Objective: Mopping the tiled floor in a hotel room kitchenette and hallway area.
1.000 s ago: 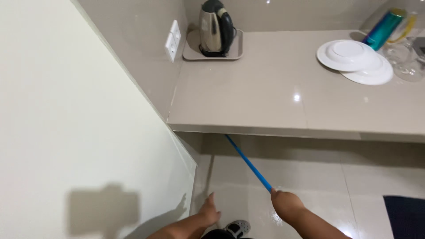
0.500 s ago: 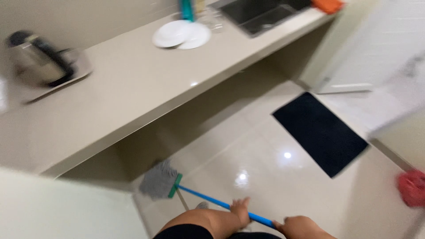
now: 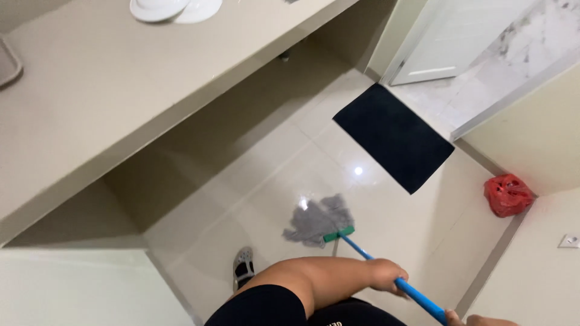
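A head-worn camera looks steeply down at a glossy cream tiled floor (image 3: 254, 199). At the bottom centre of the frame, the left hand (image 3: 386, 276) is wrapped in a closed grip around the blue handle (image 3: 386, 270) of a mop. The right hand (image 3: 477, 320) shows only as a sliver at the bottom right edge, where the handle leaves the frame; whether its fingers are closed cannot be told.

The handle runs up and left from the hands to a green clamp, and the grey mop head (image 3: 317, 218) lies spread flat on the tiles just below the middle of the frame, beside a bright reflection on the floor. Half a second ago the mop head sat further left, close under the beige counter (image 3: 121, 102); now it is out on the open floor, well clear of the recess beneath the counter. This suggests the stroke has drawn the mop back toward the person, away from the area under the counter.

The view has also swung: a second ago it faced the counter top with a kettle, which is now out of sight. Only white plates (image 3: 175, 8) remain visible at the upper left edge.

A black rectangular mat (image 3: 393, 136) lies on the floor at the upper right of centre, well apart from the mop head, in front of a white door (image 3: 447, 42). A red plastic bag (image 3: 507, 194) sits at the right by the wall. A sandalled foot (image 3: 243, 267) shows at the lower left of centre.
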